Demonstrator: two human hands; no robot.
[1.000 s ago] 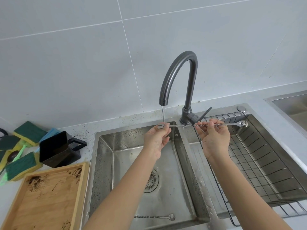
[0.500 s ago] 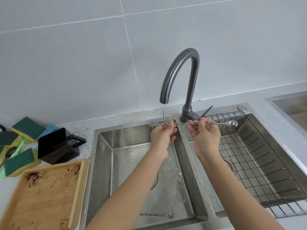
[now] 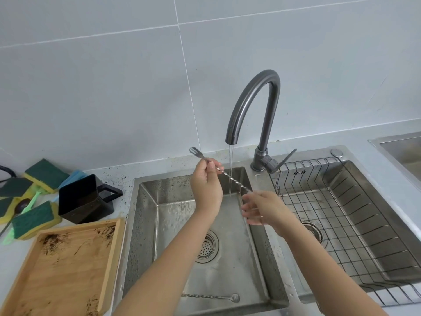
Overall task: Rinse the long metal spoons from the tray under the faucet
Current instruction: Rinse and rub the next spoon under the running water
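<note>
A long twisted metal spoon (image 3: 230, 179) with a small fork at its upper end slants down to the right, crossing the thin water stream from the dark faucet (image 3: 255, 99). My left hand (image 3: 206, 185) pinches the spoon just below the fork. My right hand (image 3: 264, 207) is motion-blurred, fingers loose and spread, touching the spoon's lower end; the bowl is hidden behind it. A second long spoon (image 3: 211, 297) lies on the floor of the left sink basin (image 3: 145, 224). The wooden tray (image 3: 118, 247), stained with dark grounds, holds no spoons.
A wire rack (image 3: 341, 213) fills the right basin. A black jug (image 3: 84, 199) and several green-yellow sponges (image 3: 34, 217) sit on the counter at left, behind the tray. Another steel sink (image 3: 401, 149) shows at the far right edge.
The spoon went from level to slanted: my left hand slid to the fork end and raised it left of the stream, while my right hand dropped and loosened its pinch.
</note>
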